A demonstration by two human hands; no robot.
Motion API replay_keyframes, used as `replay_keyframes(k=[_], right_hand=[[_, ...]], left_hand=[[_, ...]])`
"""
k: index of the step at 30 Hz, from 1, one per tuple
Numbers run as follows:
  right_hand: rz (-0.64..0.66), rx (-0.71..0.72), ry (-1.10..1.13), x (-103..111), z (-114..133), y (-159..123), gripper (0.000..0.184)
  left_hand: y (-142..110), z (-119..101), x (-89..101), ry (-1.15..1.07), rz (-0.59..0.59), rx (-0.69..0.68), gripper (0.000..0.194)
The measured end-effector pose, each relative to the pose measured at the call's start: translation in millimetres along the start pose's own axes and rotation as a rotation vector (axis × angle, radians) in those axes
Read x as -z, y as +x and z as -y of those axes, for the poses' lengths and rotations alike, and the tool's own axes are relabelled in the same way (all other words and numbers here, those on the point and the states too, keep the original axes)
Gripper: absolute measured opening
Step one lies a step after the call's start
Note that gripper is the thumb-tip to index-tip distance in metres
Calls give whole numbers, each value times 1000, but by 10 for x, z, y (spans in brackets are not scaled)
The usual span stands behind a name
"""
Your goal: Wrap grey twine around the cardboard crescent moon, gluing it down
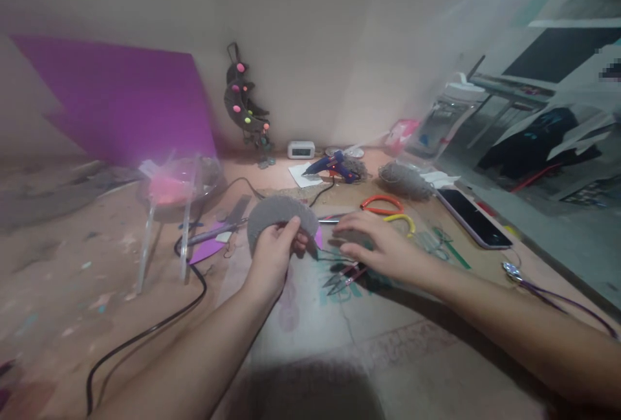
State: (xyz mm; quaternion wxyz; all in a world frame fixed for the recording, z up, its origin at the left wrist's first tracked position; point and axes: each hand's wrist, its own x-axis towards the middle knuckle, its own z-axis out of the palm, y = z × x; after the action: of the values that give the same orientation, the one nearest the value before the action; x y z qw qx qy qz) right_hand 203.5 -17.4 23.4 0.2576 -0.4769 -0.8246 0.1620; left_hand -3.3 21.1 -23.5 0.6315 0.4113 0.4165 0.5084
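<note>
My left hand (277, 253) grips a flat grey crescent-shaped piece (274, 208) by its lower inner edge, thumb on top and fingers curled beneath. A bit of purple sheet (318, 237) shows at its right side. To the right, my right hand (371, 244) hovers over the board with its fingers apart and nothing visible between them. Below that hand lie pointed metal blades (340, 279), like those of scissors. Beyond it are an orange loop handle (382, 202) and a yellow curved handle (406, 221), partly hidden by the hand.
A blue glue gun (330, 164) rests on white paper at the back, beside a small digital clock (301, 150). Grey yarn (405, 180) and a phone (473, 218) lie to the right. A clear bowl (182, 184) stands left, near a black cable (145, 329). A decorated crescent (242, 103) hangs behind.
</note>
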Motion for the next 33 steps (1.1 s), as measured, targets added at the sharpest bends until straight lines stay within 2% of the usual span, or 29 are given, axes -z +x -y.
replay_keyframes(k=[3,7,10,12,14,19,22,27,33], right_hand=[[60,23,64,-158,63,-66,30],[51,151,-35,-310,116,-149,16],[7,302,-113,-325,194,-204,19],[-31,329,-113,-295,227,-216,20],[-76,277,-79,-250,223,-207,20],[-214,-62,94,-173,72,-117,20],[-229,-205,148,-176,-22,-54,20],[-208,-227,183,-206,-65,-22,21],[-276,-253,171,-217,-80,-30,20]], left_hand=[[-2,-16,0,-33,-3,8,34],[-15,-17,-5,1,-2,-12,35],[-42,-21,-14,118,11,-39,35],[-67,-37,-25,211,15,-37,36],[-89,-61,-39,274,18,-26,36],[-111,-106,-66,296,30,-13,30],[-113,-115,-74,294,51,-1,27],[-118,-134,-97,301,94,15,23],[-127,-164,-117,318,117,35,21]])
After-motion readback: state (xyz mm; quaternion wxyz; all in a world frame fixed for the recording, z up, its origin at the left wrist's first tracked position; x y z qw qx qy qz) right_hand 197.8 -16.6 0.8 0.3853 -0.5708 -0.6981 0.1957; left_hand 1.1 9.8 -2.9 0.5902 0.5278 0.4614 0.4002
